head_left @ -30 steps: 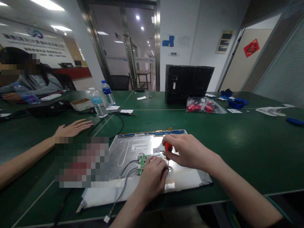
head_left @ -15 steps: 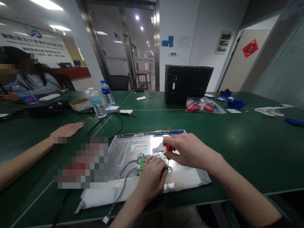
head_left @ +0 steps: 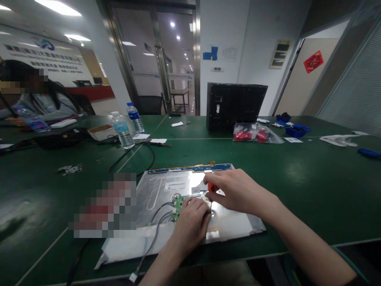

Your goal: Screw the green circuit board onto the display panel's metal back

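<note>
My right hand (head_left: pixel 235 188) is closed around the orange-red handle of a screwdriver (head_left: pixel 213 187). Its thin shaft points down at the right part of a green circuit board (head_left: pixel 179 203). My left hand (head_left: pixel 193 214) lies over that board, fingers curled together and the thumb side close to the screwdriver's tip; what they pinch, if anything, is hidden. Beneath both hands is a flat silver display panel (head_left: pixel 166 178), with a blue strip board (head_left: pixel 190 169) along its far edge. Grey cables (head_left: pixel 159 232) run from the green board over the near edge, ending in a white connector.
Small loose parts (head_left: pixel 70 169) lie to the left, beyond a blurred-out patch. Two water bottles (head_left: pixel 122 131), a cable and a pen-like tool stand or lie behind. A black monitor casing (head_left: pixel 236 107) and a bag of red items (head_left: pixel 256 134) are at the back. Another person sits far left.
Another person's arm, which reached in from the left, has left the table, uncovering the small loose parts. My hands and the screwdriver have hardly moved.
</note>
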Action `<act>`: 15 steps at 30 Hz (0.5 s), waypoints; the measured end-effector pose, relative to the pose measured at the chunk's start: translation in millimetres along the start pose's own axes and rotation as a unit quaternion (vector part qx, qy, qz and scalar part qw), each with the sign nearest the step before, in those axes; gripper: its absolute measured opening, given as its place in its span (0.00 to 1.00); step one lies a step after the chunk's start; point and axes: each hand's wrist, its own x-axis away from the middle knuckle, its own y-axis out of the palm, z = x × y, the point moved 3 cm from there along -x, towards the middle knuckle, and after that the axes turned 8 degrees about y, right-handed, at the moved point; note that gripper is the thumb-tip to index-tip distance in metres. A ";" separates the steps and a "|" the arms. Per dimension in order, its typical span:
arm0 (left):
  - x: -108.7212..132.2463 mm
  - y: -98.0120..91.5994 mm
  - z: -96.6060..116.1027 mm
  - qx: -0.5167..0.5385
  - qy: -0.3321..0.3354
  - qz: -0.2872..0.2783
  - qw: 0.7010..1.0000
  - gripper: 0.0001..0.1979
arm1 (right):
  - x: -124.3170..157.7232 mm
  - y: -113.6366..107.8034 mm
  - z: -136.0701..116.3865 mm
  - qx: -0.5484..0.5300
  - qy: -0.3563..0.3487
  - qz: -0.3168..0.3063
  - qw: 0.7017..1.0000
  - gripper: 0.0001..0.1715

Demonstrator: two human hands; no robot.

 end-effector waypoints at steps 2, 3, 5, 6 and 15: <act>0.2 0.0 -0.4 0.001 -0.001 0.002 1.000 0.06 | 1.4 -0.5 -0.2 -0.015 -0.003 0.003 1.000 0.07; 0.3 -0.1 -0.5 0.002 -0.001 0.001 1.000 0.06 | 2.0 -0.6 0.0 -0.022 -0.003 0.003 1.000 0.07; 0.4 -0.2 -0.7 0.005 -0.003 0.001 1.000 0.06 | 3.0 -0.2 0.5 -0.033 -0.002 0.004 0.999 0.07; 0.3 -0.3 -0.7 0.007 -0.003 0.000 1.000 0.06 | 3.3 0.1 0.9 -0.038 -0.001 0.005 0.999 0.08; -1.4 -1.5 0.6 0.010 -0.010 -0.008 1.000 0.06 | 6.8 2.5 5.4 -0.070 -0.001 0.030 0.997 0.10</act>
